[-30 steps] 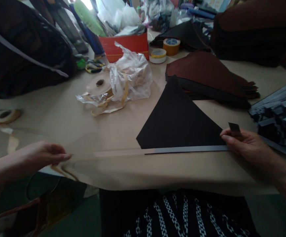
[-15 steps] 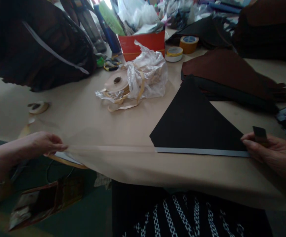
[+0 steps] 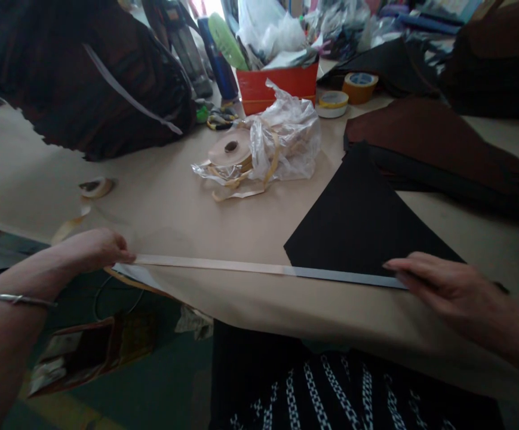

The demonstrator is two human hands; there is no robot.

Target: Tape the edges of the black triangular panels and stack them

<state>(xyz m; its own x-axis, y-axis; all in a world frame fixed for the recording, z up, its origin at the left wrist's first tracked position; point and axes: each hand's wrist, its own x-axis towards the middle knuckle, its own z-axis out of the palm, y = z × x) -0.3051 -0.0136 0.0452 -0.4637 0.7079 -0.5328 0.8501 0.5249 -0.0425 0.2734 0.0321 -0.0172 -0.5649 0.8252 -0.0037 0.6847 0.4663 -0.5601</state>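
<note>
A black triangular sheet (image 3: pixel 367 221) lies flat on the brown paper-covered table (image 3: pixel 174 209). A long tape strip (image 3: pixel 223 266) runs taut along the sheet's near edge and out to the left. My left hand (image 3: pixel 93 251) pinches the strip's left end at the table's front edge. My right hand (image 3: pixel 442 286) lies with fingers stretched flat on the strip's right part, at the sheet's near right corner.
A tape roll in crumpled clear plastic (image 3: pixel 259 149) sits mid-table. Behind it are a red box (image 3: pixel 277 89), two tape rolls (image 3: pixel 346 92), scissors (image 3: pixel 218 119) and a dark bag (image 3: pixel 98 77). Brown and black sheets (image 3: pixel 424 143) are stacked at right. A small roll (image 3: pixel 94 187) lies left.
My right hand has slid left along the strip and flattened on it, and the small dark piece it held is out of sight. The left hand keeps the strip stretched. The view shifted left.
</note>
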